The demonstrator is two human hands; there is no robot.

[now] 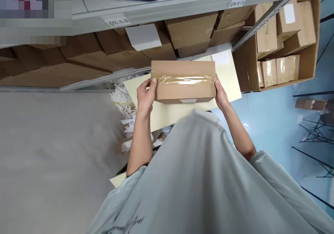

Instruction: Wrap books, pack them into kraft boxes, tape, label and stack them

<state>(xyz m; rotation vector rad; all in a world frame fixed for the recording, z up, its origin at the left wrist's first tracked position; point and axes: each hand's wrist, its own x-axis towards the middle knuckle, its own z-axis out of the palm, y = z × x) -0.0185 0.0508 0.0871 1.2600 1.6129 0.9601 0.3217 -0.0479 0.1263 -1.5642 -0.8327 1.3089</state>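
Note:
A brown cardboard box, sealed along its top with clear tape and bearing a small white label on its near side, is held in front of my chest. My left hand grips its left end, thumb on top. My right hand is closed on its right end. The box hovers over a pale yellow sheet that lies beneath it.
A grey metal shelf ahead holds several brown cartons. A big open carton at the right is filled with small taped boxes. Shredded white paper lies left of the sheet. Grey floor is at left, blue floor at right.

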